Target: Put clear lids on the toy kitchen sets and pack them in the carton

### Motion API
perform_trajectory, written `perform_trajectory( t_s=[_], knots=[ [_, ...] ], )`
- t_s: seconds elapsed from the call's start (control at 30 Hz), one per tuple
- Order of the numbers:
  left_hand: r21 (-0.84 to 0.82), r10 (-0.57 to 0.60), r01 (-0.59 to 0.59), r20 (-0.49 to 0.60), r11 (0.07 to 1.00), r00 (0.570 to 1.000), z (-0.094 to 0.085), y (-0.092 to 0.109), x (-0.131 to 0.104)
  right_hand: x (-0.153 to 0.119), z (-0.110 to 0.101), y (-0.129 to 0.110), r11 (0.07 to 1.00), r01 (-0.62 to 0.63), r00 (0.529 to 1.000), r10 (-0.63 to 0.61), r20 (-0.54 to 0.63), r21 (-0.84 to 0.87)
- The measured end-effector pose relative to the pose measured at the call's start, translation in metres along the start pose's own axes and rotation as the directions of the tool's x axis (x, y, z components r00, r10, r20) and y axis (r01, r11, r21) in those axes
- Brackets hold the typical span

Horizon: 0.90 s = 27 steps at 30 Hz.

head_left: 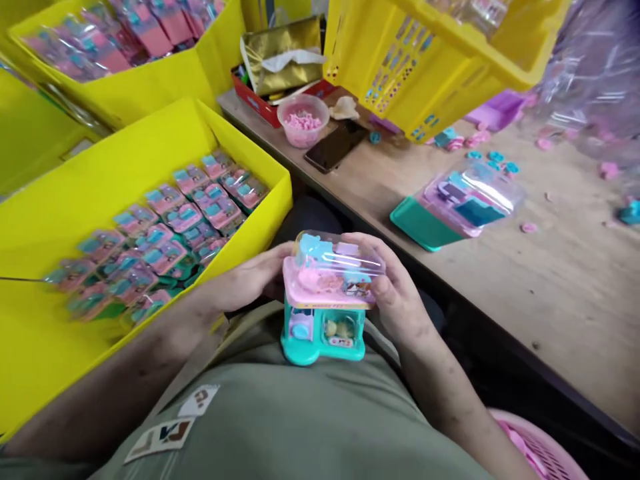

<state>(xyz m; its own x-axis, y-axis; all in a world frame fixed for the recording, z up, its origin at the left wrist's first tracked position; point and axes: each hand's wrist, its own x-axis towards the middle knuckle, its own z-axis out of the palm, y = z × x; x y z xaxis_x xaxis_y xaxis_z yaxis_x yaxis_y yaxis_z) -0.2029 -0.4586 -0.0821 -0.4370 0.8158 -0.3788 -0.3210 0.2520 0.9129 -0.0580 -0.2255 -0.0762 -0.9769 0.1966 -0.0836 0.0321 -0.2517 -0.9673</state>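
Observation:
A pink and teal toy house (330,293) with a clear plastic cover over its top is upright in front of my torso. My right hand (400,287) grips its right side, the thumb at the cover's edge. Around the left side is my left hand (267,273), its fingers partly hidden behind the toy. A similar teal and pink toy (455,207) under a clear cover lies tilted on the wooden table (565,287), beyond my right hand.
A yellow box (240,130) at the left holds rows of similar toys; another yellow box (195,73) stands behind. A yellow basket (415,80), black phone (336,145), tub of pink pieces (303,123) and loose parts are on the table. A pink basket (550,447) is lower right.

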Motion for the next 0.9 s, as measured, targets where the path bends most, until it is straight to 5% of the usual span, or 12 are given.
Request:
perform_trajectory(
  t_s=[0.1,0.2,0.4,0.57,0.8,0.9],
  knots=[
    [-0.147,0.042,-0.031,0.074,0.989,0.996,0.007,0.013,-0.015,-0.004,0.003,-0.006,1.000,0.000,1.000,0.000,-0.005,0.007],
    [-0.114,0.140,-0.126,0.130,0.986,0.981,0.012,0.030,-0.025,-0.008,0.004,-0.009,1.000,-0.006,1.000,0.006,-0.001,-0.012],
    [0.127,-0.051,0.047,0.032,0.991,0.998,0.015,0.043,-0.017,-0.027,-0.006,-0.008,0.996,-0.075,0.988,0.082,0.132,-0.054],
    [0.068,-0.054,0.050,0.064,0.996,0.996,0.001,0.041,-0.011,-0.042,-0.012,-0.002,0.941,-0.239,0.934,0.291,0.207,-0.240],
    [0.217,-0.024,0.011,0.058,0.976,0.998,-0.013,0.054,-0.018,-0.027,-0.003,-0.013,0.917,-0.165,0.931,0.266,0.250,-0.363],
    [0.237,-0.013,0.025,-0.056,0.971,0.998,-0.014,0.050,-0.025,-0.026,0.000,-0.013,0.911,-0.174,0.933,0.274,0.234,-0.374]
  ],
)
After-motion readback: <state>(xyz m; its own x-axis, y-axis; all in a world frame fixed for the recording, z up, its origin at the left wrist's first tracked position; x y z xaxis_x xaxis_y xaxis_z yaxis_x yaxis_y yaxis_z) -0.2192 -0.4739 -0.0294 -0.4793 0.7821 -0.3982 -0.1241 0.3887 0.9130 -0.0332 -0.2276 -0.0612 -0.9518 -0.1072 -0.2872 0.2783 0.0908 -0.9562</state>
